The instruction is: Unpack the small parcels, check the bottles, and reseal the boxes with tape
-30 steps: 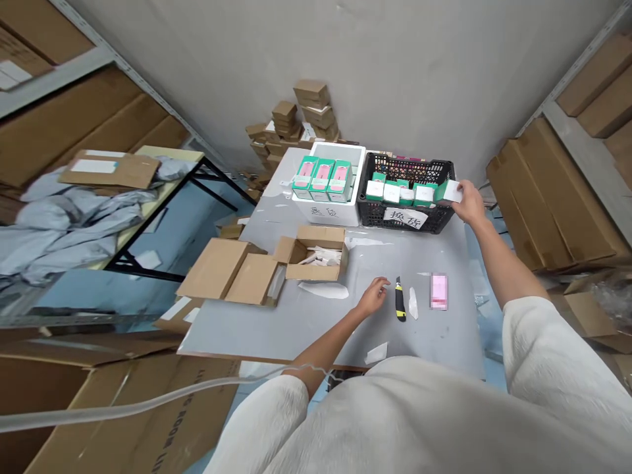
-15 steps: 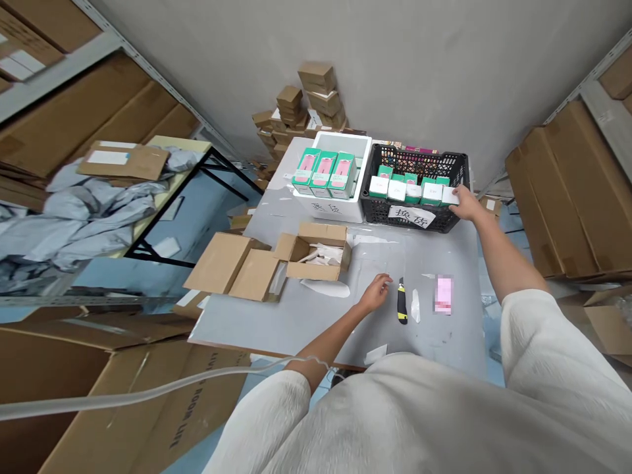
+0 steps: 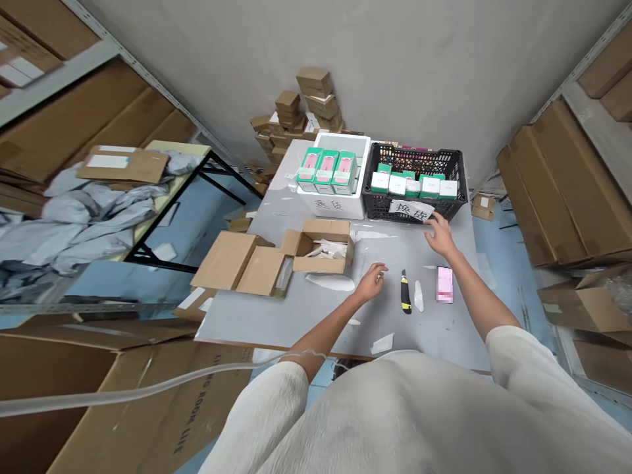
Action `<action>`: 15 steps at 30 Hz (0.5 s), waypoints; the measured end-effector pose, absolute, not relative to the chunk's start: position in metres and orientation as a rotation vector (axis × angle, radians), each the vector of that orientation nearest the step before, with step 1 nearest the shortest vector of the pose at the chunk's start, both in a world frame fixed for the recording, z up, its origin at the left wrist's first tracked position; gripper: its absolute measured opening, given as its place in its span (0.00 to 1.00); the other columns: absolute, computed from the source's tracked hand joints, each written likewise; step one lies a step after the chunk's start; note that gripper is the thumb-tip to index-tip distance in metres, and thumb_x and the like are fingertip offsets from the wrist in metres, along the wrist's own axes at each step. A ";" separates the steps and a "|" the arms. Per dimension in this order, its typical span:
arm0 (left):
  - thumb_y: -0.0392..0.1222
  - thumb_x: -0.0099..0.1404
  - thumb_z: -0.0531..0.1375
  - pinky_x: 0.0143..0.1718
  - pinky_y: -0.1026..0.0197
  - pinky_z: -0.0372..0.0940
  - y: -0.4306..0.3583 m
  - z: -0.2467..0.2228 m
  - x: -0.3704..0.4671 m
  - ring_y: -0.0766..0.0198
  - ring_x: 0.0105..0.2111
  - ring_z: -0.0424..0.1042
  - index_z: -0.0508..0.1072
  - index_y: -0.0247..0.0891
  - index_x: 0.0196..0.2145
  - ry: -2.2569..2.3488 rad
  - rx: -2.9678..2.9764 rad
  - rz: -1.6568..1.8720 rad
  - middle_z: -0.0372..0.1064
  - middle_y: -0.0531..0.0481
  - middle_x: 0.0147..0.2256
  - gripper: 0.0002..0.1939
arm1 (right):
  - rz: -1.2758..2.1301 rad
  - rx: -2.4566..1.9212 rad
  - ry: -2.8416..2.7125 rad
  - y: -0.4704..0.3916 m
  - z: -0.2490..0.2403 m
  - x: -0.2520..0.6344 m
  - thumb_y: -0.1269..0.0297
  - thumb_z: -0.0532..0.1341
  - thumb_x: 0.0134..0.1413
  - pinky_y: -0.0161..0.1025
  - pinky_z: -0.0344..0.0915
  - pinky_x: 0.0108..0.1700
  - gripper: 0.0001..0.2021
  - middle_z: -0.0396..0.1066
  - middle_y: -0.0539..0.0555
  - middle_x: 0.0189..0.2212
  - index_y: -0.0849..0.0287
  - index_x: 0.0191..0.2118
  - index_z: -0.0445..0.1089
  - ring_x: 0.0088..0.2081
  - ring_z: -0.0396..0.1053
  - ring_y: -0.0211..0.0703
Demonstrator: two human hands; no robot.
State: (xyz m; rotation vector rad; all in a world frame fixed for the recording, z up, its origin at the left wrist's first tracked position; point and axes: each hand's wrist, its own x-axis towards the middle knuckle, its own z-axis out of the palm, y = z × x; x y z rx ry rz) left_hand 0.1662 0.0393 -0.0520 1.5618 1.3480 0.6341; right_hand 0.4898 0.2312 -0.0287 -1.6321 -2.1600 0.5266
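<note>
We had our right hand [image 3: 439,235] just in front of the black crate [image 3: 376,206], its grip open with fingers spread near the lower right of the paper label [image 3: 411,209]; we could not tell whether a fingertip touched it. Inside that crate, we saw green-and-white boxes [image 3: 429,186] lined up along the front wall, white ends showing. Our left hand [image 3: 371,283] was over the grey desk [image 3: 276,322], its grip open and fingers loosely curled, left of the utility knife [image 3: 405,294] and apart from it. Just right of the knife we had a white scrap [image 3: 419,296], then a pink rectangular item [image 3: 444,285]. Beside the crate stood a white box [image 3: 353,209] with three green-and-pink boxes [image 3: 326,171]. Nearer us, an open cardboard box [image 3: 318,265] held white pieces [image 3: 328,249].
</note>
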 end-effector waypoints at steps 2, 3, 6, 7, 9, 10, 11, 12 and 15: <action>0.32 0.72 0.54 0.56 0.52 0.76 0.037 -0.048 0.154 0.60 0.49 0.80 0.74 0.43 0.58 1.363 1.603 0.642 0.67 0.41 0.65 0.20 | 0.613 -1.603 -2.126 0.214 -0.033 0.470 0.60 0.61 0.63 0.70 0.61 0.67 0.21 0.59 0.65 0.74 0.53 0.59 0.76 0.70 0.58 0.70; 0.32 0.72 0.54 0.56 0.51 0.76 0.036 -0.046 0.147 0.60 0.50 0.79 0.74 0.43 0.58 1.379 1.619 0.648 0.67 0.41 0.65 0.21 | 0.655 -1.597 -2.109 0.205 -0.035 0.459 0.60 0.61 0.63 0.70 0.61 0.68 0.20 0.60 0.65 0.73 0.54 0.59 0.76 0.70 0.59 0.70; 0.31 0.71 0.53 0.60 0.48 0.74 0.031 -0.039 0.124 0.57 0.53 0.78 0.74 0.42 0.58 1.428 1.656 0.670 0.67 0.41 0.65 0.22 | 0.772 -1.566 -2.089 0.182 -0.042 0.426 0.61 0.61 0.63 0.70 0.61 0.69 0.19 0.65 0.64 0.70 0.53 0.57 0.77 0.69 0.62 0.68; 0.31 0.70 0.53 0.62 0.48 0.73 0.030 -0.037 0.116 0.56 0.55 0.77 0.74 0.42 0.58 1.444 1.665 0.681 0.67 0.41 0.65 0.22 | 0.813 -1.537 -2.096 0.175 -0.044 0.415 0.61 0.62 0.63 0.69 0.61 0.69 0.18 0.66 0.64 0.69 0.52 0.57 0.77 0.69 0.63 0.66; 0.31 0.70 0.54 0.65 0.46 0.71 0.026 -0.033 0.099 0.54 0.60 0.75 0.74 0.42 0.58 1.478 1.681 0.703 0.68 0.41 0.65 0.22 | 0.888 -1.465 -2.109 0.161 -0.046 0.393 0.63 0.62 0.62 0.66 0.62 0.70 0.17 0.69 0.62 0.66 0.52 0.56 0.77 0.68 0.65 0.63; 0.31 0.70 0.54 0.66 0.46 0.69 0.025 -0.032 0.090 0.53 0.62 0.73 0.74 0.42 0.58 1.499 1.687 0.716 0.68 0.41 0.65 0.22 | 0.924 -1.430 -2.110 0.154 -0.047 0.382 0.64 0.62 0.62 0.65 0.63 0.70 0.17 0.71 0.62 0.64 0.52 0.55 0.77 0.67 0.67 0.62; 0.31 0.69 0.54 0.67 0.45 0.68 0.024 -0.031 0.080 0.52 0.64 0.71 0.74 0.42 0.58 1.520 1.692 0.731 0.68 0.41 0.65 0.23 | 0.962 -1.402 -2.106 0.148 -0.048 0.372 0.64 0.62 0.62 0.64 0.64 0.70 0.17 0.73 0.61 0.62 0.52 0.54 0.77 0.65 0.68 0.60; 0.30 0.69 0.54 0.69 0.45 0.67 0.023 -0.030 0.070 0.52 0.66 0.70 0.74 0.42 0.58 1.542 1.694 0.745 0.69 0.41 0.65 0.23 | 1.004 -1.384 -2.097 0.141 -0.048 0.361 0.65 0.62 0.62 0.62 0.66 0.69 0.16 0.74 0.61 0.60 0.52 0.54 0.77 0.63 0.71 0.59; 0.30 0.68 0.55 0.70 0.44 0.64 0.022 -0.028 0.038 0.51 0.67 0.67 0.73 0.42 0.60 1.635 1.681 0.777 0.69 0.40 0.63 0.24 | 1.150 -1.400 -2.036 0.123 -0.049 0.332 0.65 0.62 0.62 0.57 0.73 0.63 0.16 0.77 0.60 0.56 0.53 0.53 0.77 0.55 0.77 0.54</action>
